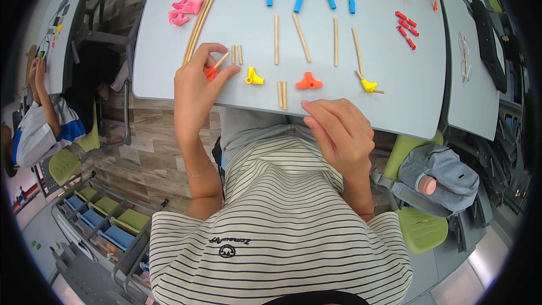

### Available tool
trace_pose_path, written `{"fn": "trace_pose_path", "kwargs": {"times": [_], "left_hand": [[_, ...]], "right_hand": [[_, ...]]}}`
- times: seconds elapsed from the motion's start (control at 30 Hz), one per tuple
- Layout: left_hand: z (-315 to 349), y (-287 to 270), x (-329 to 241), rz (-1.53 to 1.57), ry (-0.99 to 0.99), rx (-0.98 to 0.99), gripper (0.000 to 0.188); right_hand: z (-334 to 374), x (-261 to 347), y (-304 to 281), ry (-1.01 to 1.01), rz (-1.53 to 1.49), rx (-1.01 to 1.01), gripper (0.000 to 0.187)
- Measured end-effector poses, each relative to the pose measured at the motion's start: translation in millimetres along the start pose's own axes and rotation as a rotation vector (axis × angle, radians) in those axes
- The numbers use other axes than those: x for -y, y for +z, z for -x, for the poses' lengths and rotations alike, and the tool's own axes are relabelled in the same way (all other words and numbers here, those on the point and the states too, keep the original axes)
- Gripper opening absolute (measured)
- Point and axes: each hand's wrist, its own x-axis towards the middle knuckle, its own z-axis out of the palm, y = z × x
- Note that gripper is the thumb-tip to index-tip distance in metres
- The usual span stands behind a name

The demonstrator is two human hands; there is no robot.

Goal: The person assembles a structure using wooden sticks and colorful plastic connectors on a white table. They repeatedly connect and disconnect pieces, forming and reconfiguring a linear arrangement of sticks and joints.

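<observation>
My left hand [199, 82], at the table's near edge, pinches an orange connector [210, 73] with a short wooden stick [222, 60] standing out of it. Just right of its fingertips lie two short sticks [240, 55] and a yellow three-way connector [254, 77]. My right hand [341, 133] hovers by the near edge with its fingers curled together; nothing shows in them. Closest to it are another pair of short sticks [284, 96] and an orange three-way connector [309, 81]. Farther right, a yellow connector [368, 85] has sticks set in it.
Longer sticks [336, 42] and blue tubes [298, 2] lie in rows on the white table [406, 87]. Pink connectors [189, 5] sit at left, red pieces [406, 31] at right. Beyond are glasses [464, 56], a backpack [440, 175] on a chair, and another person [48, 127].
</observation>
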Motion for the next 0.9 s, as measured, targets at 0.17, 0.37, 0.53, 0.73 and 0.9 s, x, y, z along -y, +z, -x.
{"fn": "trace_pose_path", "kwargs": {"times": [0.17,0.37,0.53,0.73,0.9], "left_hand": [[2.7,-0.6,-0.9,0.014,-0.019,0.011,0.028],[29.7,-26.7,-42.9,0.446,-0.020,0.121,0.015],[59.8,-9.5,-84.9,0.573,0.325,0.386,0.025],[66.6,38.4,-92.0,0.702,0.188,0.175,0.034],[54.8,41.2,-82.9,0.368,0.471,0.022,0.037]], "right_hand": [[1.6,-2.7,1.5,-0.007,0.002,-0.013,0.026],[0.8,2.5,-7.7,0.014,-0.018,-0.001,0.027],[-0.9,15.2,-15.8,0.029,-0.173,-0.022,0.026],[3.8,6.4,-20.2,0.254,-0.071,-0.058,0.025],[8.6,-2.6,-26.6,0.464,-0.030,-0.069,0.019]]}}
